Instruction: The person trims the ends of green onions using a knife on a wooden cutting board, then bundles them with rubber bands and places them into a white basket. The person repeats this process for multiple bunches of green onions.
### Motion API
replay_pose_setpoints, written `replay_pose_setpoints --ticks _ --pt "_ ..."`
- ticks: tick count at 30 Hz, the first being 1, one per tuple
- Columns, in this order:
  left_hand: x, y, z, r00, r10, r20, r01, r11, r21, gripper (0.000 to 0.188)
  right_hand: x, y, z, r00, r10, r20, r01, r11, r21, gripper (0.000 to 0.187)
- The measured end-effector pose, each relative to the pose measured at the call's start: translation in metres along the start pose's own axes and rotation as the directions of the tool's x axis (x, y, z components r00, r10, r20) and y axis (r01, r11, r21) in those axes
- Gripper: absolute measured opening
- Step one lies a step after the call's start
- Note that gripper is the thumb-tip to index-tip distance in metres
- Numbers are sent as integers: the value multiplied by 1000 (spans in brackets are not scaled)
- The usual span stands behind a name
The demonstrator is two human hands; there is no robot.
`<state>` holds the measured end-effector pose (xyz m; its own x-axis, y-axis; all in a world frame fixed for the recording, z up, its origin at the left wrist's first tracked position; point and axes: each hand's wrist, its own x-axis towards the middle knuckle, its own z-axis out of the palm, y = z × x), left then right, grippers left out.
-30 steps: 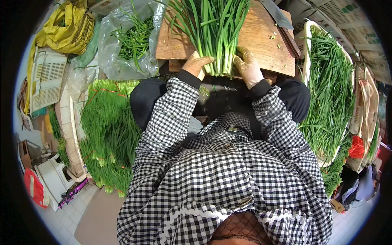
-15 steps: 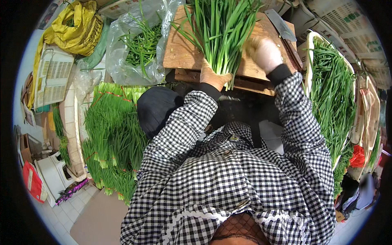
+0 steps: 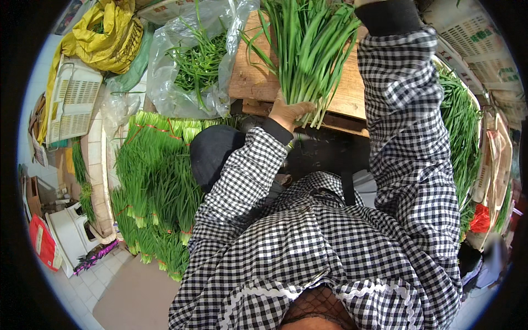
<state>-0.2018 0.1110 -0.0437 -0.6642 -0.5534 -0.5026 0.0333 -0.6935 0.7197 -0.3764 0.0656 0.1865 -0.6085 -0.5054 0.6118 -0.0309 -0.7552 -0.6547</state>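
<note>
Banded bundles (image 3: pixel 159 159) are lying frame left; the left hand (image 3: pixel 291 111) is clasping apparently unbanded stalks (image 3: pixel 313 60), upper centre; the top-edge right hand's (image 3: pixel 364 3) state is unclear.

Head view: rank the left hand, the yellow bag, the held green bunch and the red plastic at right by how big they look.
1. Held green bunch, cut off at the top
2. Yellow bag
3. Left hand
4. Red plastic

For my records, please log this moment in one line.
left hand: holding green stalks | right hand: mostly beyond top edge | wooden board: beneath stalks
</note>
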Motion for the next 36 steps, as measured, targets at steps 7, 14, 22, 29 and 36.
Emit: replay_pose_setpoints --ticks 7,14,22,29,36 --pt "2 2 -17 969 -197 147 243 862 -445 22 -41 50 11 746 257 614 317 674 -667 42" --pt "10 -11 -36 916 -124 383 334 766 -550 26 -184 -17 -113 729 602 -327 -628 397 -669 27" --pt "3 -1 -11 979 -135 156 172 952 -255 28 -270 15 -118 494 853 -169 -800 370 -473 18" --pt "18 -25 1 982 155 -113 -155 988 7 47 -272 -5 -92 690 534 489 254 455 -854 15" --pt "10 -14 5 993 36 -114 -48 994 -103 56 -255 3 -112 814 571 -107 -467 532 -707 20"
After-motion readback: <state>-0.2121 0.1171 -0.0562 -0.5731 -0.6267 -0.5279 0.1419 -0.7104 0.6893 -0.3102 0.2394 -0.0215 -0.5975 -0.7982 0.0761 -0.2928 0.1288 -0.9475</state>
